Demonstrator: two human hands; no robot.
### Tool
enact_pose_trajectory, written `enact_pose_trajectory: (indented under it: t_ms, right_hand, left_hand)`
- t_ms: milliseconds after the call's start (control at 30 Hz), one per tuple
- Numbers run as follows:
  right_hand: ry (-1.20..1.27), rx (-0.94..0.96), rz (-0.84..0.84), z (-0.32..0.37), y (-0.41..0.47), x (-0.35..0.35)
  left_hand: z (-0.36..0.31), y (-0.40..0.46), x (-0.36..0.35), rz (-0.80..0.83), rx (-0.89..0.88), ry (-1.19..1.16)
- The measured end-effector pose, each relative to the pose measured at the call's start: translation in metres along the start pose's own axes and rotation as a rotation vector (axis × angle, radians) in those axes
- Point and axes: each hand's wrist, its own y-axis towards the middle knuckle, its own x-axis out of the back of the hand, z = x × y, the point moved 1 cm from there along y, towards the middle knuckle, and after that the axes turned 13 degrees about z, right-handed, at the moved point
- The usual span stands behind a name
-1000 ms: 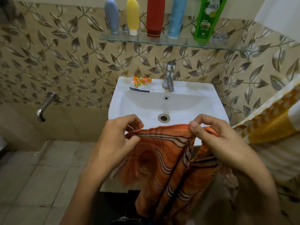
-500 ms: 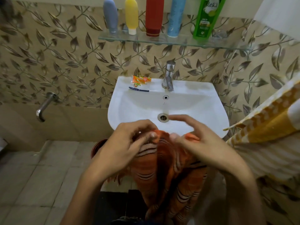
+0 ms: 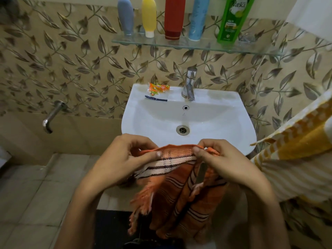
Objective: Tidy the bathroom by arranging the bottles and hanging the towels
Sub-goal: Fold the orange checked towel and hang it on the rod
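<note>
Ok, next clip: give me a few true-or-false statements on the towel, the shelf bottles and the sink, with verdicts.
1. Both hands grip the orange towel by its top edge. True: the left hand and right hand pinch it.
2. Five bottles stand on the glass shelf. True.
3. The green bottle stands at the left end of the row. False: it is at the right end; the grey-blue bottle is at the left end.
4. The sink is full of water. False: its drain is bare and visible.
5. An orange sachet lies on the sink rim left of the tap. True.
</note>
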Motion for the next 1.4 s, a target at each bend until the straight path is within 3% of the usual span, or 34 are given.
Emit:
enact_pose_trajectory:
  t_ms: [133, 267, 533, 800, 1033, 1133, 1267, 1400]
  right_hand:
    - [0.045, -0.106, -0.065, -0.003, 0.008, -0.005]
    - [0.321, -0.226, 0.003, 0.004, 0.016, -0.016]
    - [0.283, -0.004, 0.047, 0.010, -0.003, -0.014]
    - [0.312, -0.069, -0.043, 0.010, -0.005, -0.019]
    - [0.309, 0.010, -0.159, 0.016, -0.010, -0.016]
    - [0.246, 0.007, -0.124, 0.016, -0.015, -0.012]
    - [0.199, -0.015, 0.105, 0.023, -0.023, -0.018]
    - [-0.042, -0.065, -0.046, 0.024, -0.020, -0.018]
  left_hand:
    - [-0.003, 0.000, -0.004, 0.018, 0.018, -0.126]
    - [-0.008, 0.005, -0.019, 0.033, 0.062, -0.225]
    - [-0.012, 0.007, -0.034, -0.110, 0.156, -0.361]
    - [-0.014, 0.009, -0.051, -0.134, 0.207, -0.349]
    - [-0.016, 0.007, -0.055, -0.141, 0.217, -0.430]
    - [-0.017, 0.008, -0.057, -0.117, 0.211, -0.430]
    - [-0.017, 0.009, -0.054, 0.006, 0.225, -0.506]
    - [-0.021, 0.009, -0.054, 0.172, 0.269, -0.525]
